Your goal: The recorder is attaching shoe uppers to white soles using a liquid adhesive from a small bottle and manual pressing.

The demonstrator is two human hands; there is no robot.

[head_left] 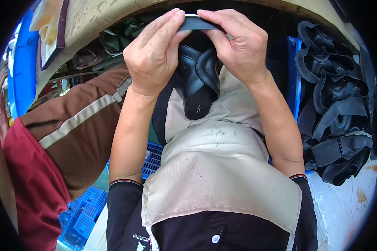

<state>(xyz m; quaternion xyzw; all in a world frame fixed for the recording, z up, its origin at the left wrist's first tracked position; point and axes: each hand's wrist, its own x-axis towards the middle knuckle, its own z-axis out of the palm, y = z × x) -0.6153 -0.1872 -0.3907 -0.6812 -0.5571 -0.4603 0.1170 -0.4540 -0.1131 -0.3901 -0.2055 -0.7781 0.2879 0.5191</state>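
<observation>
Above the sandal (197,85), both hands held one dark strip (198,24). The left hand (155,54) pinched the strip's left end between thumb and fingers; the right hand (241,46) gripped its right end likewise. The strip bowed upward between them, with a pale edge along its top. Whether it joined the sandal could not be determined.

The sandal was black with crossed straps, heel toward the wearer, over the pale apron (222,180); contact between the two could not be confirmed. Its toe end was obscured by shadow beneath the strip, and the fingers covered both strip ends.

Beyond the sandal, a bench (92,27) curved across the view. To the sandal's left, a neighbouring person's leg (81,115) in brown trousers with a pale stripe occupied the space; farther left were a red garment (33,184) and a blue sheet (23,62). Blue crates (86,213) stood low to the sandal's left, partly blocked by that leg. To the sandal's right, past the right forearm, a blue frame (298,88) stood beside a pile (341,98) of black straps.
</observation>
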